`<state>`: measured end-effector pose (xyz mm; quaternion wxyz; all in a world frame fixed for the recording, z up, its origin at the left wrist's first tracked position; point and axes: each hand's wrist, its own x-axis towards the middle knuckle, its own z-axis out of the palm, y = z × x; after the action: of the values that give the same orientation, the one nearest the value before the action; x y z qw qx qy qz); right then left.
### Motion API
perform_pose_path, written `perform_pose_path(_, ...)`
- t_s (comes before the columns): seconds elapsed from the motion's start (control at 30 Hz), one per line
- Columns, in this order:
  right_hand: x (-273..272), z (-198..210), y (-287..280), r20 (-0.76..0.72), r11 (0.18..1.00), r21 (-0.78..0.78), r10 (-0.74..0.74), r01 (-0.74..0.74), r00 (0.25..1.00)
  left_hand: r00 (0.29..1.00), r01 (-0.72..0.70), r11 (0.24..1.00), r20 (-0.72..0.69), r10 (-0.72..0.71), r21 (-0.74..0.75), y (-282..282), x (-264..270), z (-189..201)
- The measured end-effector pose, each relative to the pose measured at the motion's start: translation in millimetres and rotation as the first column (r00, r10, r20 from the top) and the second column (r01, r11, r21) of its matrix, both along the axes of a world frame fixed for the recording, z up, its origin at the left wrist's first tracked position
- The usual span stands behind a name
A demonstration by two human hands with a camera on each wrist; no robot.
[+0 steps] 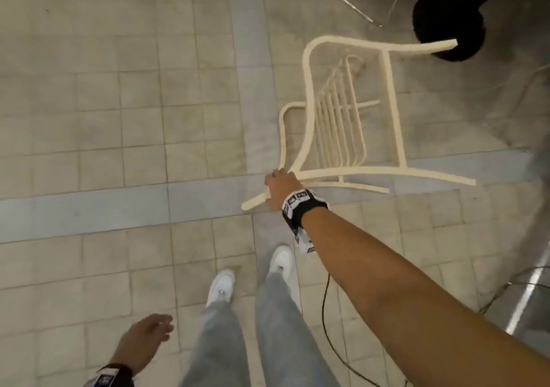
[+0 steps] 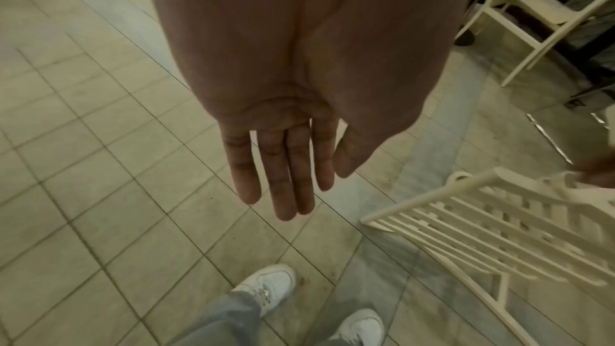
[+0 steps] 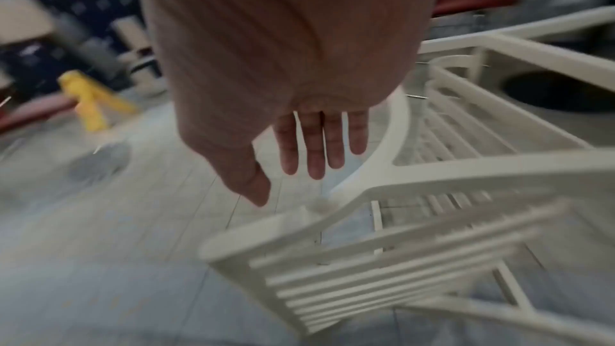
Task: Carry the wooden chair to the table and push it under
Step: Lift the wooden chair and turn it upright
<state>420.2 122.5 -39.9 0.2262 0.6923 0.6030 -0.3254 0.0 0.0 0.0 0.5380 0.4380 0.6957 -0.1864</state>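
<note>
Cream chair (image 1: 342,130) tilted; right hand (image 1: 278,188) open beside backrest; left hand (image 1: 143,339) open.

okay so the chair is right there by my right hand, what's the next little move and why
Probably close the right hand around the chair frame beside it: its fingers are straight and grip nothing, so the chair cannot yet be carried. The left hand hangs free.

Two chairs (image 2: 492,230) (image 2: 532,7), two hands (image 1: 279,188) (image 1: 143,339).
</note>
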Motion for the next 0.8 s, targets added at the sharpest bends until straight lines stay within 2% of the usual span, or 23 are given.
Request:
perform_pose_path(0.07, -3, -27, 11, -0.011, 0.991, -0.032, 0.126, -0.127, 0.992, 1.0, 0.009, 1.0, 0.005, -0.009, 0.006, -8, 7, -17)
perform_pose_path(0.17, -10, -58, 21, -0.073, 0.969, -0.145, 0.19, -0.199, 0.979, 1.0, 0.013, 1.0, 0.022, -0.013, -0.015, -26, 27, -26)
perform_pose_path(0.33, -25, -67, 26, -0.208, 0.989, -0.077, 0.11, -0.129, 0.972, 0.999, 0.051, 0.998, 0.001, -0.051, -0.036, -40, 37, -24)
perform_pose_path(0.47, -19, -59, 6, -0.179, 0.999, 0.007, 0.044, -0.043, 0.983, 0.994, 0.109, 0.993, 0.014, -0.108, -0.034, -29, 43, -26)
perform_pose_path(0.5, -12, -51, -2, -0.145, 0.999, 0.032, 0.035, -0.031, 0.989, 0.99, 0.141, 0.99, 0.02, -0.141, -0.016, -23, 49, -29)
perform_pose_path(0.57, 3, -36, -10, -0.138, 0.984, 0.117, -0.116, 0.132, 0.984, 0.983, 0.18, 0.984, 0.038, -0.18, -0.003, -9, 63, -32)
perform_pose_path(0.6, 8, -20, -18, -0.154, 0.973, 0.159, -0.143, 0.167, 0.978, 0.974, 0.213, 0.977, 0.077, -0.215, 0.028, -3, 70, -25)
perform_pose_path(0.63, 17, 55, -25, -0.12, 0.959, 0.25, -0.109, 0.136, 0.987, 0.974, 0.197, 0.977, 0.095, -0.205, 0.084, 0, 85, 34)
perform_pose_path(0.7, 27, 81, -32, -0.152, 0.919, 0.341, -0.151, 0.196, 0.977, 0.958, 0.242, 0.959, 0.12, -0.26, 0.15, 17, 102, 38)
perform_pose_path(0.8, 41, 117, -46, -0.226, 0.849, 0.474, -0.136, 0.231, 0.964, 0.939, 0.252, 0.929, 0.164, -0.302, 0.272, 51, 132, 36)
